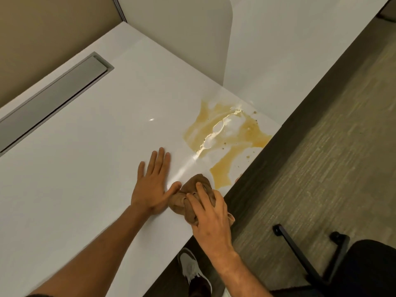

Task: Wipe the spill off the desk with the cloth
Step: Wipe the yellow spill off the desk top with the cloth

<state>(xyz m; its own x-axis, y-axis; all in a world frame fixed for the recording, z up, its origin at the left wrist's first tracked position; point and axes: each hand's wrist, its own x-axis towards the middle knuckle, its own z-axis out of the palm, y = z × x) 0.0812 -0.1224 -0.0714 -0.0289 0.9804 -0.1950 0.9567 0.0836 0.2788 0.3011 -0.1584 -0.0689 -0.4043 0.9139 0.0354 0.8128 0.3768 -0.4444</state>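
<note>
Right hand [211, 219] closed down over a crumpled brown cloth [188, 195], fingers [201, 194] curled across its top and bunching the fabric into a wad against the glossy white desk [90, 168]. Cloth soft and wrinkled, tan-brown, folded on itself, with a small flap poking out past the heel of the hand at the desk's near edge. Pressed to the surface just inside that edge, with its far tip close against the nearest lobe of the amber-yellow liquid spill [227, 131]; whether touching it, hard to tell. Left hand [153, 185] spread flat and empty on the desk just beside the cloth, palm down, thumb touching the wad's left side. Spill thin and translucent, irregular in outline, with a pale frothy streak running through its middle and small dark specks scattered round its right side; spread from the foot of the white divider panel [177, 35] out to the near edge, darkest where it meets that edge. Long grey recessed cable tray [53, 97] set along the far left side of the desk, well apart from both hands. Below the edge, grey-and-white shoe [190, 269] on grey-brown carpet [321, 146], black chair [342, 264] at lower right.
</note>
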